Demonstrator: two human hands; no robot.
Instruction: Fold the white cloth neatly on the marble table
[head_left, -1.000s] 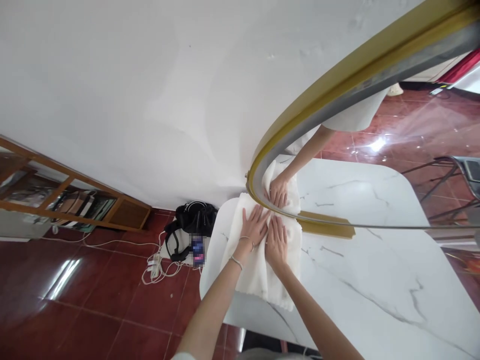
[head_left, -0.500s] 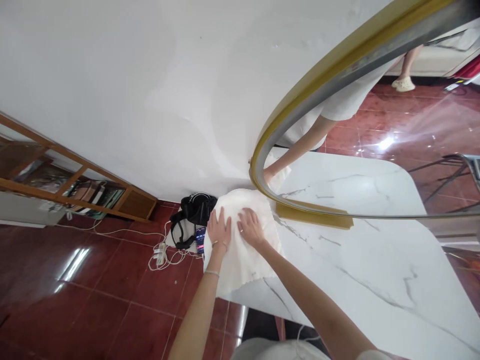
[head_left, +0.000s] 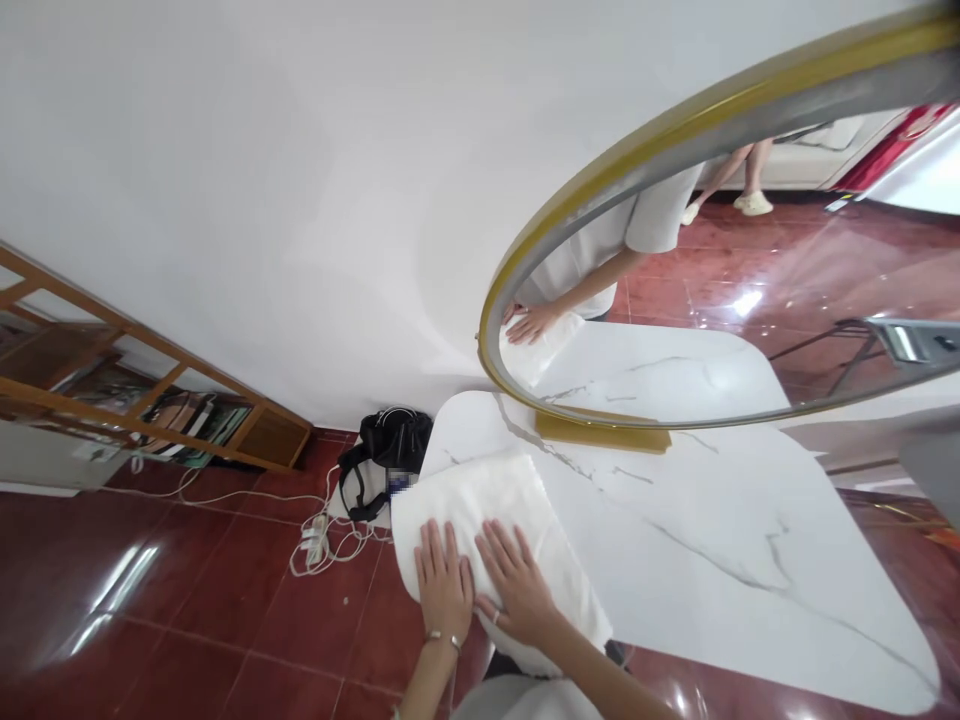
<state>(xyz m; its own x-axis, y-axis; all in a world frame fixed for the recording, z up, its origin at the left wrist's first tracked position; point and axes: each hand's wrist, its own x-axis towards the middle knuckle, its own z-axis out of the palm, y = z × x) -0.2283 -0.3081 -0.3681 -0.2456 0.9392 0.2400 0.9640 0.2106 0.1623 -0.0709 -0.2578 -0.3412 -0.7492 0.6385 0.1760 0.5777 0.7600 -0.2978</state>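
A white cloth (head_left: 480, 490) lies spread over the left end of the white marbled table (head_left: 720, 540), its near part hanging past the front edge. My left hand (head_left: 442, 585) rests flat on the cloth, fingers stretched out, with a bangle at the wrist. Beside it, my right hand (head_left: 517, 585) also presses flat on the cloth with spread fingers and a ring on one of them. Neither hand grips anything. Both hands and the cloth show again in the round mirror.
A gold-framed round mirror (head_left: 645, 330) stands on a gold base (head_left: 600, 430) at the table's back. Left of the table are a black bag (head_left: 394, 440), a white power strip with cables (head_left: 315, 540) and a wooden shelf (head_left: 150, 390). Another person's legs appear in the mirror.
Both hands have slid toward me, and the cloth has come with them, uncovering the table's back left corner. The view has shifted a little.
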